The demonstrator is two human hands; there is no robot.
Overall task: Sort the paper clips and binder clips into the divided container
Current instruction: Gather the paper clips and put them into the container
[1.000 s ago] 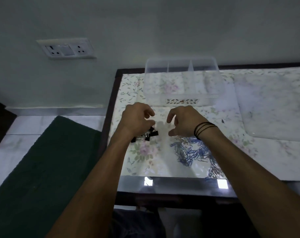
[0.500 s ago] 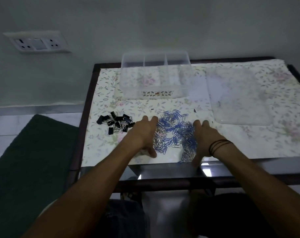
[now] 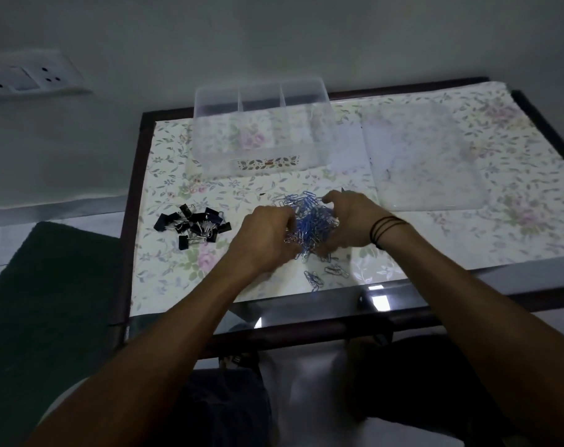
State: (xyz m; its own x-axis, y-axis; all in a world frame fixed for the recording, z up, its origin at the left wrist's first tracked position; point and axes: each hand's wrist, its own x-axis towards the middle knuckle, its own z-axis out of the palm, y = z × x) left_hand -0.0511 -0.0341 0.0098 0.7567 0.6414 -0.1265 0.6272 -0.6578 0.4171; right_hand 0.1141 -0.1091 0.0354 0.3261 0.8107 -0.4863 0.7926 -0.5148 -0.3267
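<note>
While the paper clips (image 3: pixel 309 221) sit in a blue and silver heap near the front middle of the desk (image 3: pixel 451 240), both hands are cupped round them: the left hand (image 3: pixel 267 235) and the right hand (image 3: pixel 350 222) curl their fingers into the pile from either side, gathering it. A few strays (image 3: pixel 325 275) lie just nearer the edge. Light, slick and prone to tangle, they look best scooped from underneath in a loose double handful, I'd say, or some will spill. The binder clips (image 3: pixel 193 225), black and stiffer, lie apart to the left. Beyond stands the clear divided container (image 3: pixel 261 156), seemingly bare; its front carries a leaf-patterned label, no readable writing. A clear lid (image 3: pixel 425 156) rests to its right.
</note>
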